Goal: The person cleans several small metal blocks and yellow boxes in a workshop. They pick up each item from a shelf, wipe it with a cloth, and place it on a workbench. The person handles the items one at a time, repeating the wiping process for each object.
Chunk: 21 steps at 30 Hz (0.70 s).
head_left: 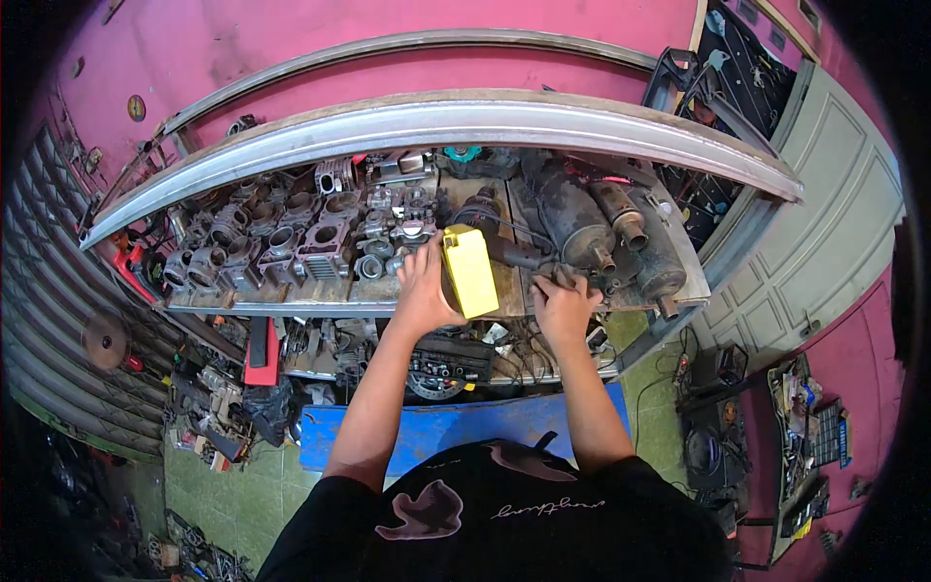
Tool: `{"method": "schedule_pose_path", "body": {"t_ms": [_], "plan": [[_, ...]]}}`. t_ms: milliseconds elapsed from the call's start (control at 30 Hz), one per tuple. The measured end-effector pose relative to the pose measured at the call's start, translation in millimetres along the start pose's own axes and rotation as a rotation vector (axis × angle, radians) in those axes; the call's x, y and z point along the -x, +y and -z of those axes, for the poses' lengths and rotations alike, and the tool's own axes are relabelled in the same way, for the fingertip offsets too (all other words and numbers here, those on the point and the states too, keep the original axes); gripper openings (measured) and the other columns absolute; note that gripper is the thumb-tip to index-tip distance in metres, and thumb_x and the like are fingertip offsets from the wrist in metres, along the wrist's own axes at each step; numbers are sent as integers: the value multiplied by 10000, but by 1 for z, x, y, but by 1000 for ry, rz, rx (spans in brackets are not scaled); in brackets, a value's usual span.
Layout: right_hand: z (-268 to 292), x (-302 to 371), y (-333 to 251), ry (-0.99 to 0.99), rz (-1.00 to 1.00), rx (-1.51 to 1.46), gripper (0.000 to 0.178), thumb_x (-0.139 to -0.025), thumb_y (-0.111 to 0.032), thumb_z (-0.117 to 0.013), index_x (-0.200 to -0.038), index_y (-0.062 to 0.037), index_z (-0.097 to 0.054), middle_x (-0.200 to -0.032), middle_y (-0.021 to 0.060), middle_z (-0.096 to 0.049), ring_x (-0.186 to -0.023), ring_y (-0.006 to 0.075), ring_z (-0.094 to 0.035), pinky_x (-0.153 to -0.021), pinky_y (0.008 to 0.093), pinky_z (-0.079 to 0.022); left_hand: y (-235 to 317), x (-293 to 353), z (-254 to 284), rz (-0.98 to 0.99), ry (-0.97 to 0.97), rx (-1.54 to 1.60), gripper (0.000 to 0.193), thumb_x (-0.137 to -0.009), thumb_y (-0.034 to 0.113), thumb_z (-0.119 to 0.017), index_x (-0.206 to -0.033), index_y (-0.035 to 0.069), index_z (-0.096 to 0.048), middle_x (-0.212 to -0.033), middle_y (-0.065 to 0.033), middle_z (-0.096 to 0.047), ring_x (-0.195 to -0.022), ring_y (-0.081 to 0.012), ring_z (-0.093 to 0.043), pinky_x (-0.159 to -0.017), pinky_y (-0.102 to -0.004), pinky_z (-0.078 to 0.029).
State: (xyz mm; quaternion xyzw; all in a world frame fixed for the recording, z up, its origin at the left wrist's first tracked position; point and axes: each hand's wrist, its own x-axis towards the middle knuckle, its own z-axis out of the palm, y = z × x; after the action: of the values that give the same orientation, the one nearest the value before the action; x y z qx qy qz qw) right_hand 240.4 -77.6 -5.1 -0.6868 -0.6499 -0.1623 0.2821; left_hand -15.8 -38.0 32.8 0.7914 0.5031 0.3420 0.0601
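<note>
Clasping a yellow box, the left hand is holding it at the shelf's front edge; the right hand (grip impossible to tell) is reaching beside a muffler.

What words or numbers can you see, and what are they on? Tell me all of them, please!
Black shirt: loopy pale writing, upside down here; I don't copy words out.
Same shirt, farther left: tiny pale marks, too small to read.
Yellow box in the left hand: no writing I can make out.
Elsewhere: anything written is too small or blurred to read.
</note>
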Motion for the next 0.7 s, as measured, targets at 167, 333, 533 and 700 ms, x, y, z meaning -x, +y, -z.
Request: {"method": "schedule_pose_path", "body": {"t_ms": [167, 333, 533, 700], "plan": [[39, -22, -31, -241, 206, -260, 883, -722, -366, -858, -1512, -202, -500, -1332, 82, -678, -1247, 323, -519, -1044, 476, -339, 3, 7, 2, -26, 14, -26, 1361, -432, 355, -972, -1560, 40, -279, -1426, -179, -454, -1247, -419, -444, -1038, -530, -347], [6, -64, -42, -374, 522, -411, 1238, -668, -411, -881, -1635, -139, -158, -1653, 113, -311, -1432, 392, -356, -1148, 533, -263, -2, 7, -4, -55, 2, -18, 1373, -437, 362, -974, -1562, 27, -261, -1432, -193, -449, -1270, -434, -431, -1060, -557, -338], [4, -87, -52, -394, 715, -466, 1340, -607, -457, -901, -1628, -106, -107, -1677, 141, -242, -1461, 413, -313, -1182, 561, -213, -27, 3, -2, -121, 9, 58, 1438, -442, 391, -981, -1570, -33, -196, -1476, -254, -416, -1342, -490, -375, -1156, -591, -271], [-3, -90, -46, -312, 775, -460, 1377, -522, -452, -920, -1613, -101, -156, -1601, 166, -349, -1405, 413, -366, -1164, 558, -228, -29, 5, 4, -181, -43, 35, 1451, -454, 403, -981, -1576, -44, -177, -1499, -258, -404, -1346, -469, -382, -1161, -545, -281]]}}
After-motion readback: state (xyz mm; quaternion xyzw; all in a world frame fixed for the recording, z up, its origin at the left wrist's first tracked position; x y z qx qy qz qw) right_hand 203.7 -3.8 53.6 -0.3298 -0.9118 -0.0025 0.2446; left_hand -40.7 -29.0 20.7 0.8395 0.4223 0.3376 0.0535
